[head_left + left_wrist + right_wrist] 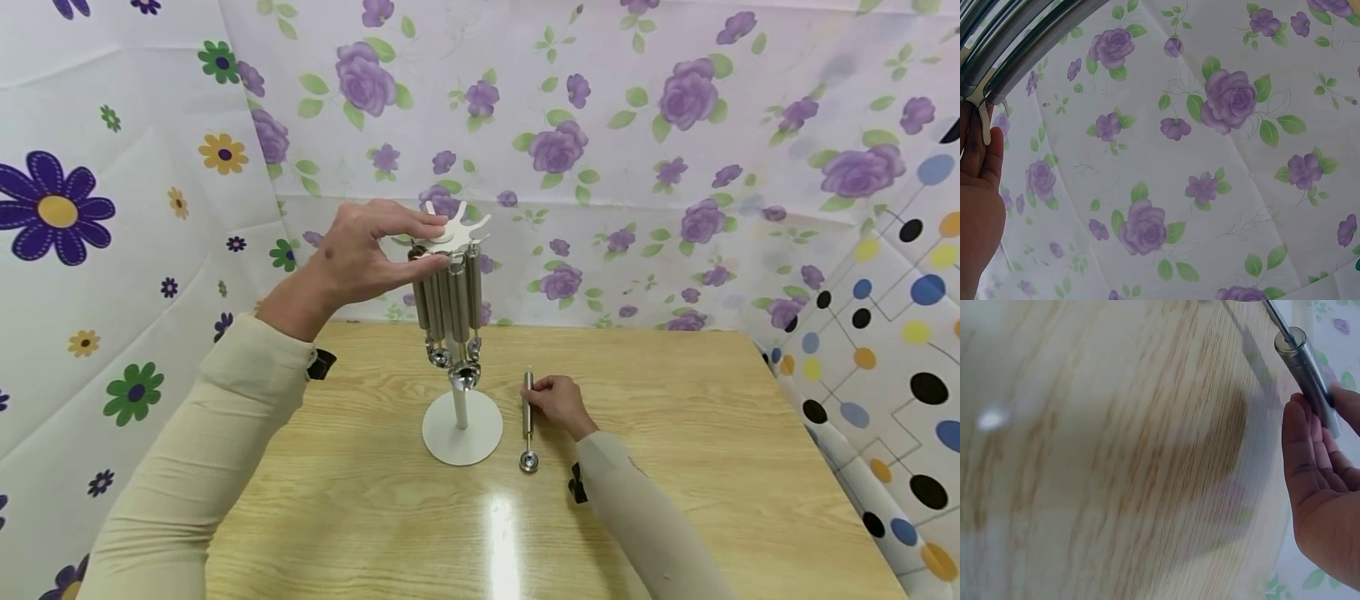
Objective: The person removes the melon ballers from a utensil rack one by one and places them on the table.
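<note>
My left hand (362, 248) grips the hooked top (463, 237) of a white utensil stand, thumb and fingers pinching its rim. Several metal utensils (453, 305) with tube handles and small round scoop ends hang from the hooks around the pole. In the left wrist view, the fingers of that hand show beside the hanging handles (1029, 50). To the right of the stand's round base (442, 442), my right hand (561, 403) pinches the handle of a melon baller (528, 417). Its scoop end points toward me. The right wrist view shows the thumb and fingers around the steel handle (1307, 378).
Everything stands on a light wood-grain table (360, 500), with a bright reflection near its front. A floral cloth (600, 175) hangs behind the table's back edge. Patterned cloths also cover the left side (135, 275) and the right side (892, 358).
</note>
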Tool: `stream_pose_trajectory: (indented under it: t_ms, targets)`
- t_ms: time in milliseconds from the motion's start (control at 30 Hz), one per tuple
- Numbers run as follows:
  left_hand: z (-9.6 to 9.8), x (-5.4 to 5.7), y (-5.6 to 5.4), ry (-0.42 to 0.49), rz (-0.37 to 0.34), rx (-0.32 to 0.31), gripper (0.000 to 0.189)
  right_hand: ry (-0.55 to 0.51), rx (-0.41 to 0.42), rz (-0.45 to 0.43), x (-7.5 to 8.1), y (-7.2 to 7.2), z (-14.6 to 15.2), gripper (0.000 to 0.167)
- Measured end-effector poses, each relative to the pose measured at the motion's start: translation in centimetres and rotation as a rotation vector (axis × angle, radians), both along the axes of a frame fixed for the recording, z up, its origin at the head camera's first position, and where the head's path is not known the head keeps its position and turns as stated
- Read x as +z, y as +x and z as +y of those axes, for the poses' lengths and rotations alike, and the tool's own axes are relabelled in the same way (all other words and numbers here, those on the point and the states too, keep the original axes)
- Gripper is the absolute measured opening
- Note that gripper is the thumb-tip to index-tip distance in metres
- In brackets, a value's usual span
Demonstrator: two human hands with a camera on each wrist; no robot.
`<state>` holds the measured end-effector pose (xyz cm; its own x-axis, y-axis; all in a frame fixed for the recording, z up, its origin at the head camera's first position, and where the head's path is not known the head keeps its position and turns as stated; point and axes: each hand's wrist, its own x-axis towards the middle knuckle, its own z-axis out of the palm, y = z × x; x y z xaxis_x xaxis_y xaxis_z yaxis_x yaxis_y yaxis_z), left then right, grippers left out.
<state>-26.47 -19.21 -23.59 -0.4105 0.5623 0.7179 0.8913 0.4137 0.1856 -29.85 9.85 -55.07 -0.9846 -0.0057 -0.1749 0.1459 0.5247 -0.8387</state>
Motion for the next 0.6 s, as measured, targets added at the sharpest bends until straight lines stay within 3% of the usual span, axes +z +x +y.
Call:
stream_pose_trajectory:
  t_ms: [600]
  targets:
    - [0.09, -0.02, 0.06, 0.005, 0.001, 0.004, 0.035, -0.008, -0.021, -0.043, -0.94, 0.42, -0.75, 0.019]
